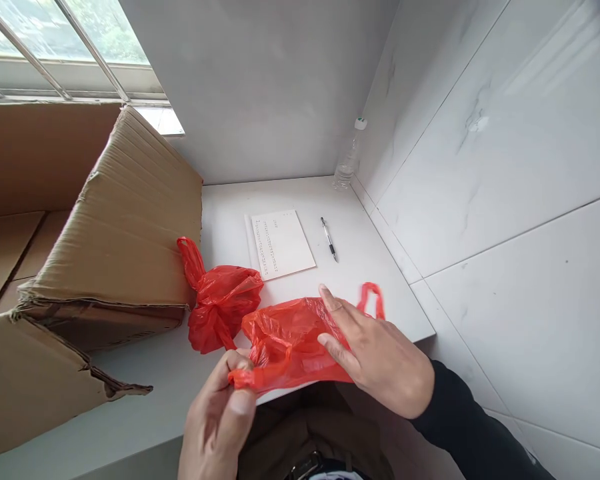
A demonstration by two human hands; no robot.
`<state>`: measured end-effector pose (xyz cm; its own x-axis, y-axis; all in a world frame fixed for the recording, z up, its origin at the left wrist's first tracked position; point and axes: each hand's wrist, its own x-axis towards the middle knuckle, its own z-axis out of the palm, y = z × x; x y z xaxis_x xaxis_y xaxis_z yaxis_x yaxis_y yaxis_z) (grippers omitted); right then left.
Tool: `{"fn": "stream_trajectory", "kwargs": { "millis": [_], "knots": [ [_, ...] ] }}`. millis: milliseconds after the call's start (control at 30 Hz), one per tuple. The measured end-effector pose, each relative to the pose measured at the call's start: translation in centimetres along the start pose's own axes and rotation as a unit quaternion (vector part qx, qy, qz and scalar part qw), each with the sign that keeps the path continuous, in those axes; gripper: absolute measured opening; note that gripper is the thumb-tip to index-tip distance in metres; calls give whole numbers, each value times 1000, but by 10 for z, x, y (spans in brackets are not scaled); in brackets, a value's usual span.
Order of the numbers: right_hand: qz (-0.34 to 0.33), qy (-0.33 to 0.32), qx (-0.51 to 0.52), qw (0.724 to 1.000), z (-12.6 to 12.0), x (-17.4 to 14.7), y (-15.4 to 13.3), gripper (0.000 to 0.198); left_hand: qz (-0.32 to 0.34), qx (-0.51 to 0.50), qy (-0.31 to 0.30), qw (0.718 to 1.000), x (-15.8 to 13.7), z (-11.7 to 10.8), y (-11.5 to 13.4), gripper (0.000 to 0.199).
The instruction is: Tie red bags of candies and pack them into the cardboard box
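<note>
1. Red plastic bag (290, 337), loose and crumpled, lies at the near edge of the white counter (360, 260), just in front of the printed sheet (283, 243); one handle loop stands up at its far right end.
2. The left hand (220, 417) pinches the near left corner of that bag between thumb and forefinger, fingers closed tight on the plastic and lifting it slightly off the counter edge.
3. The right hand (380, 353) lies flat on top of the bag's right part, fingers spread and pressing the plastic down; a dark sleeve covers the forearm.
4. A second red bag, knotted shut (220, 303), sits just left of the sheet's near corner, touching the loose bag and leaning on the cardboard box (125, 220).
5. A pen (329, 239) lies just right of the sheet, apart from it.
6. A clear water bottle (349, 159) stands beyond the sheet in the tiled corner.
</note>
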<state>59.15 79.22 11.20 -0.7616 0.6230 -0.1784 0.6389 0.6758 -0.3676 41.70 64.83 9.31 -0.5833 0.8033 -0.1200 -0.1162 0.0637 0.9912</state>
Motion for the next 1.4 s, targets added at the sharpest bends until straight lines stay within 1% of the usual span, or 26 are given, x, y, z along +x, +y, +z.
{"fn": "stream_trajectory", "kwargs": {
  "millis": [33,100,167,200,267,300,333,367,400,467,533,567,633,700,767,833,900,967,1000,1033,1100,1133,1200,1267,1333,1400],
  "knots": [
    [-8,8,0,1000,0,0,0,62,-9,15,2,1000,0,3,0,23],
    [-41,9,-9,999,1,-1,-1,71,-23,42,11,999,0,10,0,25],
    [-72,-10,-34,997,6,0,-3,76,-27,54,30,998,0,14,0,30],
    [-77,-29,-50,995,8,1,-4,69,-28,59,38,997,-1,15,0,31],
    [-64,-62,-81,993,11,6,-4,33,-28,88,57,994,-3,15,1,37],
    [-53,-63,-88,993,10,10,-4,16,-27,109,63,992,-5,14,2,39],
    [-42,-49,-90,994,8,13,-3,12,-25,129,66,989,-7,12,2,40],
    [-32,-19,-86,996,4,15,-2,16,-17,145,63,987,-8,11,2,40],
    [-23,23,-79,996,0,17,-1,18,6,159,62,985,-8,9,3,37],
    [-5,103,-60,993,-9,19,1,16,84,199,73,974,-6,6,4,25],
    [15,151,-47,987,-15,20,0,16,185,251,101,945,-1,5,7,6],
    [24,163,-43,985,-16,21,-1,15,229,275,109,928,1,5,8,14],
    [38,171,-37,984,-16,22,-3,15,288,303,93,904,6,7,12,26],
    [47,171,-26,984,-15,22,-6,15,316,306,42,897,8,9,15,23],
    [54,175,-7,983,-17,18,-10,17,291,275,-11,916,9,10,17,16],
    [43,181,30,982,-21,8,-16,20,225,200,-53,952,10,8,20,14],
    [-8,161,96,982,-26,-5,-25,18,164,108,-86,977,13,4,24,30],
    [-74,111,159,978,-27,-15,-32,18,137,40,-102,984,17,2,28,42],
    [-98,84,170,977,-26,-16,-35,19,130,19,-98,986,19,1,30,41],
    [-108,59,158,980,-23,-16,-36,20,123,4,-88,989,20,1,32,35],
    [-86,6,76,993,-14,-9,-33,29,112,-27,-60,992,22,4,32,20],
    [-69,-27,23,997,-10,-3,-30,37,108,-39,-41,992,23,7,31,19],
    [-49,-93,-59,993,-1,8,-22,52,115,-38,8,993,22,13,27,26],
    [-59,-135,-77,986,5,15,-15,55,139,-3,53,989,21,19,21,28],
    [-60,-138,-64,987,9,17,-8,51,167,27,71,983,19,24,16,29],
    [-38,-124,-69,989,11,17,-2,46,180,23,64,981,17,27,14,31]
  ]
}}
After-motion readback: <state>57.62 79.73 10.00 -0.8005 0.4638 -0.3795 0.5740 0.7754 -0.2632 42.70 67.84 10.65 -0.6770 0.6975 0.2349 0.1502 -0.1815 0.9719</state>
